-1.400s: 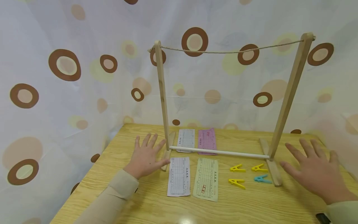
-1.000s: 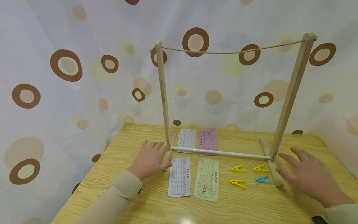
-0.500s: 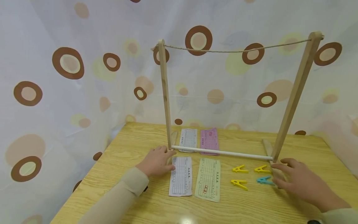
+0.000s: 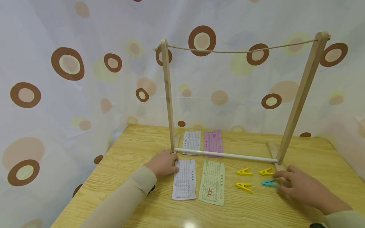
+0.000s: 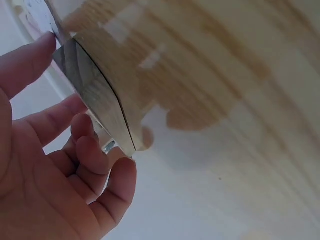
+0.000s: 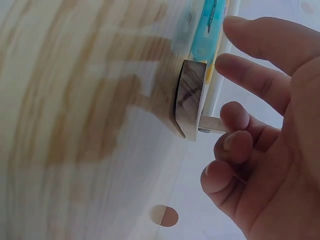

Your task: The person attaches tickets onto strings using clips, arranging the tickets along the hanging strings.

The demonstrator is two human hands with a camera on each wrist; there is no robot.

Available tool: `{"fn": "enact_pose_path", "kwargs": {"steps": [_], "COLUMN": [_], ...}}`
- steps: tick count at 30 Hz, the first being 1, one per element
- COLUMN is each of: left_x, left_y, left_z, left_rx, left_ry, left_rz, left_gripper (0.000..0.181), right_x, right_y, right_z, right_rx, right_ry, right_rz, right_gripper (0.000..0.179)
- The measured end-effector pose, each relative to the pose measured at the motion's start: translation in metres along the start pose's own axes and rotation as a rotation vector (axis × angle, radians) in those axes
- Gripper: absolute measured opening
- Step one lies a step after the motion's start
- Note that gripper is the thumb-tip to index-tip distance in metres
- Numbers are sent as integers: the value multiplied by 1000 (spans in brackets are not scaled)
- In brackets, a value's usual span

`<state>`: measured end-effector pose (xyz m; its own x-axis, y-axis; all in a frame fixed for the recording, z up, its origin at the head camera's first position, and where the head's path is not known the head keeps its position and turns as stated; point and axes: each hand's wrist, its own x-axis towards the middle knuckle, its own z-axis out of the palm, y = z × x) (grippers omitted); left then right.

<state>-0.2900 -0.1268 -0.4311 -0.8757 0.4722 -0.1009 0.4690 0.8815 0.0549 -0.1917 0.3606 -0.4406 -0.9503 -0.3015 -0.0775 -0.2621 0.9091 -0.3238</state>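
Observation:
A wooden stand (image 4: pixel 300 95) with two posts, a cord (image 4: pixel 228 51) across the top and a white rod (image 4: pixel 228 155) near its base is on the table. My left hand (image 4: pixel 162 163) holds the stand's left foot (image 5: pixel 95 85) between thumb and curled fingers. My right hand (image 4: pixel 302 186) is over the front of the right foot (image 6: pixel 192 100), fingers loosely bent; in the right wrist view a small gap shows between the fingertips and the foot. A blue clothespin (image 4: pixel 269 183) lies beside the right thumb. A white slip (image 4: pixel 184 180) lies by the left thumb.
Several yellow clothespins, one nearest the middle (image 4: pixel 243 187), lie left of the right foot. A pale green slip (image 4: pixel 211 183) is at the front; a white slip (image 4: pixel 191 142) and a purple slip (image 4: pixel 213 144) lie behind the rod. A patterned curtain (image 4: pixel 119 95) surrounds the wooden table (image 4: pixel 242 212).
Both hands, spread and raised beside the stand before, have come inward and down to its feet, and their fingers have bent. The stand, slips and clothespins stay in place.

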Motion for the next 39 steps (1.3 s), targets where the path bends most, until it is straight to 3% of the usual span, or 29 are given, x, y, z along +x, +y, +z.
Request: {"fn": "enact_pose_path", "kwargs": {"steps": [11,17,28,39], "left_x": [12,14,7,0], "left_y": [3,3,-2,-5], "left_z": [-2,-3,-3,-8], "left_rx": [-78,-98,-205,-240], "left_ry": [-64,-76,38,147], "left_rz": [-20,-9,-11,31], "left_gripper": [23,30,31,26], "right_x": [7,9,10,7], "right_y": [2,1,-5,-5], "right_z": [4,6,4,8], "right_rx": [14,17,-27,82], "right_ry": [-41,-63,-51,-23], "right_rz": [16,32,30,5], "right_gripper": [41,45,32,26]}}
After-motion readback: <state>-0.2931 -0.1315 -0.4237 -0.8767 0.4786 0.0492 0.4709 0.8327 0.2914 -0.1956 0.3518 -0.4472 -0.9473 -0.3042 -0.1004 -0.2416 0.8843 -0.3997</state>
